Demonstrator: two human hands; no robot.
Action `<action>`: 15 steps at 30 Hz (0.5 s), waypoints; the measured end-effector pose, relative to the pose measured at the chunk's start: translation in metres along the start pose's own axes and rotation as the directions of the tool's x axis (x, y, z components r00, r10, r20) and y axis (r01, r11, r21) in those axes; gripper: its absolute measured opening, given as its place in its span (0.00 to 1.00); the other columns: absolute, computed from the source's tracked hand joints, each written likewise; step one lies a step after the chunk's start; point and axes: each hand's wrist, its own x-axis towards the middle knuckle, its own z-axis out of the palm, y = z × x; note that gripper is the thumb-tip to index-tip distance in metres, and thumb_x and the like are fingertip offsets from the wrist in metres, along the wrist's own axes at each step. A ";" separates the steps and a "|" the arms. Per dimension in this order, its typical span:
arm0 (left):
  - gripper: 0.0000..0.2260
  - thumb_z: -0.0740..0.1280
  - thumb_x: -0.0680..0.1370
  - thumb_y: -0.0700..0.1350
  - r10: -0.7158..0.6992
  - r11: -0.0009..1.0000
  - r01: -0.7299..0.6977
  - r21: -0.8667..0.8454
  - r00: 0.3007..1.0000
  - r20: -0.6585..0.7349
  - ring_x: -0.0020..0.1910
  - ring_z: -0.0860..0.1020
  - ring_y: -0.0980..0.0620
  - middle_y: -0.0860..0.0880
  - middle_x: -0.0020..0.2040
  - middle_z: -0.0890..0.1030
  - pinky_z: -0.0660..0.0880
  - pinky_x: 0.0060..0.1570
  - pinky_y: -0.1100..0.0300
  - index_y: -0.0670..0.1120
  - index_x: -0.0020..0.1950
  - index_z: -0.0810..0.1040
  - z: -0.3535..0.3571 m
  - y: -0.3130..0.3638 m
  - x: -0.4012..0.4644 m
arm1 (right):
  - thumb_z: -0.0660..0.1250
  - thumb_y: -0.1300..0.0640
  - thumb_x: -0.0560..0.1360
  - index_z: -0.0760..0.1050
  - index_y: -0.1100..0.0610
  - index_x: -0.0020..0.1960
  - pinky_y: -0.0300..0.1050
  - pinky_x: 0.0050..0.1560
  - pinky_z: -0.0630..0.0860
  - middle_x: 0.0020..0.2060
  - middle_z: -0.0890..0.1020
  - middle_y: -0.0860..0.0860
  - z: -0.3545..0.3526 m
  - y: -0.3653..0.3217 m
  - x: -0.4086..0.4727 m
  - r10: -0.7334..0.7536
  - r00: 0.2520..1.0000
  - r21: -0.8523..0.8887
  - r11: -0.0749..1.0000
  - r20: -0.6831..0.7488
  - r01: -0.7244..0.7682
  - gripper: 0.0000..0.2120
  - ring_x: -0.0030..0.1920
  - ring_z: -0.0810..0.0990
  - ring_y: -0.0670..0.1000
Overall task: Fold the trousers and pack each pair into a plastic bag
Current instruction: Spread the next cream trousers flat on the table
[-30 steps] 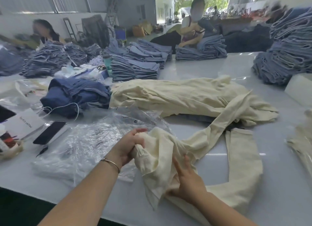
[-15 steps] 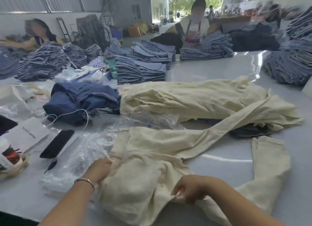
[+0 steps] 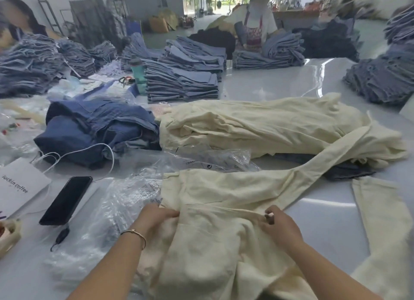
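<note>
Trousers: the cream cotton trousers [image 3: 224, 210] now lie spread flat on the glossy white surface [image 3: 280, 84], waist end near the person; a second ago they were a bunched lump held up off it.
Left hand: the left hand [image 3: 156, 216] is curled round the left edge of the waist, gripping the cloth.
Right hand: the right hand [image 3: 277, 223] pinches the cloth at the right side of the waist, having moved out from the middle.
Legs: one leg runs off to the right over the cream pile [image 3: 268, 125]; the other curves along the right edge.
Bags: crinkled clear plastic bags [image 3: 112, 205] lie just left, partly under the trousers.
Meaning: the pair looks squared up and ready for its first fold; bagging is not yet begun.
Nearby: a black phone [image 3: 67, 199] rests beside the bags.
</note>
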 end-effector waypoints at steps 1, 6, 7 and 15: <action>0.06 0.76 0.67 0.36 0.030 0.992 -0.030 -0.119 1.000 0.004 0.30 0.81 0.52 0.45 0.36 0.84 0.75 0.29 0.64 0.40 0.42 0.82 -0.006 0.006 0.000 | 0.67 0.53 0.76 0.71 0.50 0.51 0.45 0.42 0.72 0.40 0.77 0.48 0.000 0.000 0.001 -0.003 1.000 0.054 0.999 -0.016 0.004 0.06 0.41 0.76 0.51; 0.09 0.76 0.70 0.47 0.240 0.964 -0.267 0.011 0.846 -0.477 0.41 0.77 0.43 0.45 0.40 0.81 0.72 0.38 0.54 0.45 0.44 0.78 -0.059 0.021 0.009 | 0.60 0.65 0.73 0.74 0.51 0.41 0.48 0.39 0.71 0.37 0.78 0.53 -0.029 0.016 0.005 0.049 0.937 0.044 0.998 -0.347 -0.036 0.10 0.38 0.74 0.56; 0.12 0.73 0.73 0.52 0.274 0.961 -0.206 0.186 0.810 -0.518 0.42 0.77 0.41 0.43 0.42 0.81 0.71 0.38 0.52 0.46 0.47 0.78 -0.068 0.015 0.014 | 0.61 0.65 0.73 0.74 0.52 0.42 0.49 0.40 0.72 0.36 0.78 0.53 -0.035 0.022 0.004 0.074 0.932 0.073 0.996 -0.354 -0.051 0.08 0.37 0.74 0.56; 0.25 0.58 0.80 0.53 0.559 0.642 -0.170 0.748 0.771 -0.304 0.76 0.54 0.41 0.42 0.77 0.57 0.48 0.72 0.39 0.49 0.76 0.59 -0.016 -0.030 0.026 | 0.59 0.43 0.78 0.68 0.51 0.36 0.44 0.35 0.65 0.35 0.72 0.46 -0.013 0.041 -0.005 -0.093 0.971 -0.291 0.956 -0.221 0.026 0.16 0.37 0.73 0.47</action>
